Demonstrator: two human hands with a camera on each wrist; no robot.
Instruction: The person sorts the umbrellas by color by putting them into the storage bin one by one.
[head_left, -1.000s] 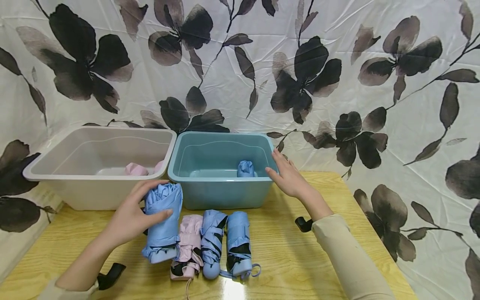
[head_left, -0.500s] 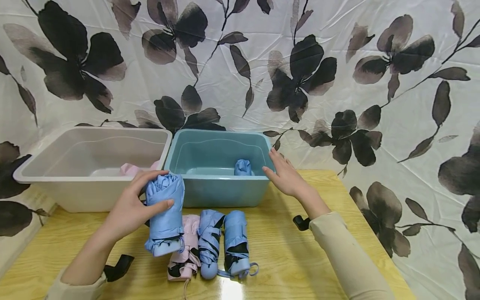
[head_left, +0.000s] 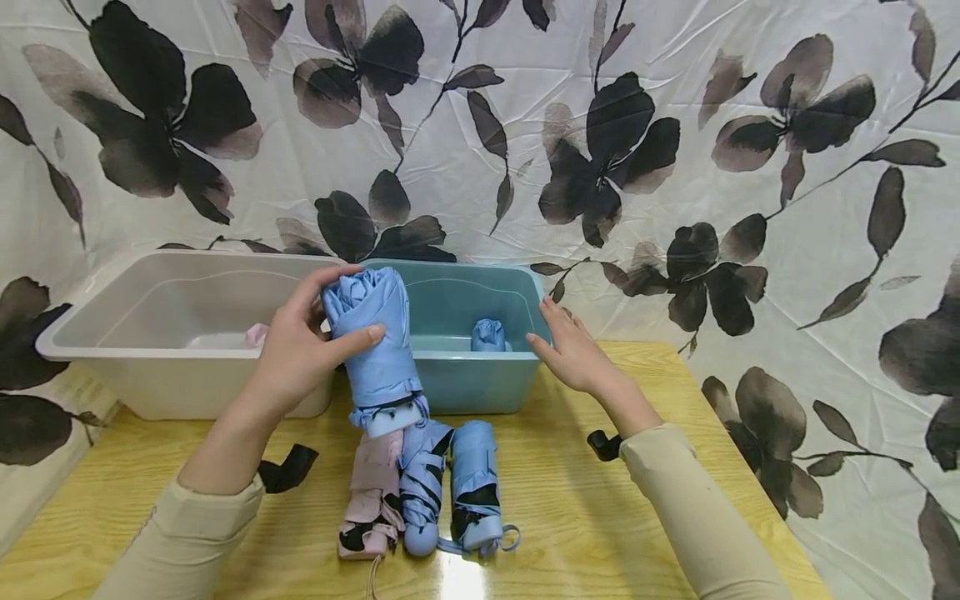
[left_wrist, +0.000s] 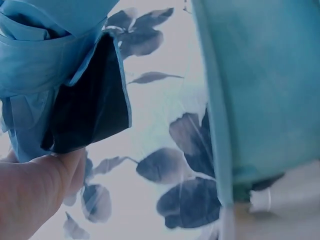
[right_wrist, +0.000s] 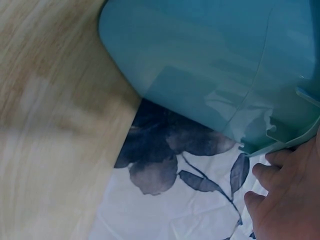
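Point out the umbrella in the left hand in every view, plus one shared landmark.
Head: umbrella left of centre, in the left hand; blue bin behind it.
Left wrist: umbrella at upper left; blue bin at right.
Right wrist: no umbrella; blue bin across the top.
Shared landmark: blue bin.

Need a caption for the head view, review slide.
Left hand holds a rolled blue umbrella near a teal bin, right hand at the bin's rim, three more umbrellas on the table.

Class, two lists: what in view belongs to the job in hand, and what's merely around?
Likely the job:
left hand
held blue umbrella
right hand
teal bin
grey bin
pink umbrella
tabletop blue umbrellas

Merely around:
floral cloth
wooden table
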